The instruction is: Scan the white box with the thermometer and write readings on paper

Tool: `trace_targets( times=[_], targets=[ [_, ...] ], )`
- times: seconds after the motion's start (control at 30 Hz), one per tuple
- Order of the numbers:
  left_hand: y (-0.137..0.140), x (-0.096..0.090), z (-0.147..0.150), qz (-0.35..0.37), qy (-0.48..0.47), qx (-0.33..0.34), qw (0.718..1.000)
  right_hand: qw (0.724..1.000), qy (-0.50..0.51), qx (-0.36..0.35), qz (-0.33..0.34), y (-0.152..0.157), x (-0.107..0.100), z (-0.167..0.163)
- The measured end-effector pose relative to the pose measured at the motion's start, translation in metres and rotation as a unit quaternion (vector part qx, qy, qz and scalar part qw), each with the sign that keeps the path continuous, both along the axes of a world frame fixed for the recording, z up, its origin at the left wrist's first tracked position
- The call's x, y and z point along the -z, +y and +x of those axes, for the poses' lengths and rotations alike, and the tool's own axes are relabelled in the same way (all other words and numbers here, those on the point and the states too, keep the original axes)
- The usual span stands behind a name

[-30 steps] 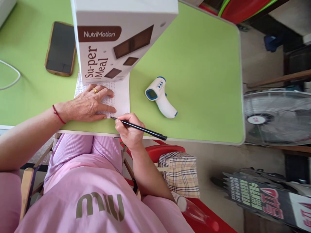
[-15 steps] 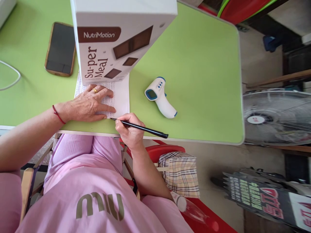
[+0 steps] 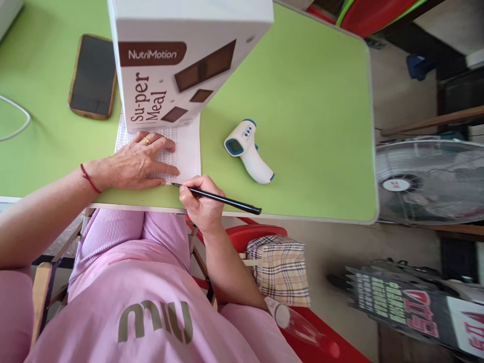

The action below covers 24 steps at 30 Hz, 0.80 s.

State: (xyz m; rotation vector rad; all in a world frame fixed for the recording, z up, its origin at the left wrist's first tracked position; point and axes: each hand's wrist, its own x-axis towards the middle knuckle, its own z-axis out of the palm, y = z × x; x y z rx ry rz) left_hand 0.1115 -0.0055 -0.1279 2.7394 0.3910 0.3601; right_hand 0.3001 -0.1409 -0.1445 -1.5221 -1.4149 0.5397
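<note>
My left hand (image 3: 141,160) lies flat with fingers spread on a sheet of paper (image 3: 191,151) covered in small handwriting on its left part. A black pen (image 3: 227,199) is pinched in my right hand (image 3: 204,201), its tip touching the paper's lower edge beside my left fingertips. Behind my left hand stands a white NutriMotion box (image 3: 166,96), resting over the far part of the sheet and hiding it. To the right of the paper, a white and blue infrared thermometer (image 3: 249,151) lies on the green table (image 3: 313,126).
A smartphone (image 3: 93,75) in a brown case lies left of the box, and a white cable (image 3: 26,118) curves at the far left. Beyond the table's right edge stands a fan (image 3: 427,184). A checked bag (image 3: 282,267) and a plastic bottle (image 3: 302,325) rest on red chairs below.
The view shifts very slightly. Both hands, the pen and the paper stay practically in the same place.
</note>
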Motion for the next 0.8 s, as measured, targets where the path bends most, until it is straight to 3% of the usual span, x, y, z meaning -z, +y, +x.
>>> trace_targets(
  times=[0.6, 0.8],
  targets=[
    [0.0001, -0.0012, -0.0005, 0.015, 0.014, 0.006, 1.0, 1.0, 0.004, 0.013, 0.01, -0.0006, 0.0005, -0.0001],
    [0.0003, -0.0031, -0.0013, 0.022, 0.015, 0.016, 1.0, 0.998, 0.011, 0.01, 0.057, 0.002, 0.0005, -0.0012]
  ],
)
